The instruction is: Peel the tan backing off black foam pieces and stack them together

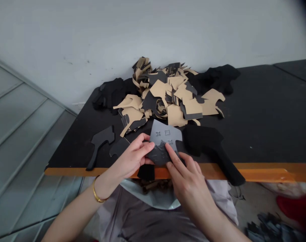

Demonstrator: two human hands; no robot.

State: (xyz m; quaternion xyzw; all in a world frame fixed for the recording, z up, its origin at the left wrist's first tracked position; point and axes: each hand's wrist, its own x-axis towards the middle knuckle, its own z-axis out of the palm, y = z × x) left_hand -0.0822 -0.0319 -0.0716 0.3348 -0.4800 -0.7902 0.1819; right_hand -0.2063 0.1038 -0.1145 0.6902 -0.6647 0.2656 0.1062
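Note:
A grey flat piece (165, 134) with raised star-like and jagged embossed marks is held just above the table's front edge. My left hand (134, 154) pinches its left side, thumb on top and fingers beneath. My right hand (187, 173) rests its index finger on the embossed face, with the other fingers curled at the lower right edge. Right of it lies a black fabric piece (203, 137) with a long handle-like strip hanging over the edge. A dark cut-out piece (101, 143) with a narrow tail lies to the left.
Behind my hands is a heap of tan and black cut-outs (160, 89). Black fabric piles lie on its left (112, 92) and right (216, 77). The black table (264, 127) has an orange front edge (271, 174) and meets a pale wall (153, 30).

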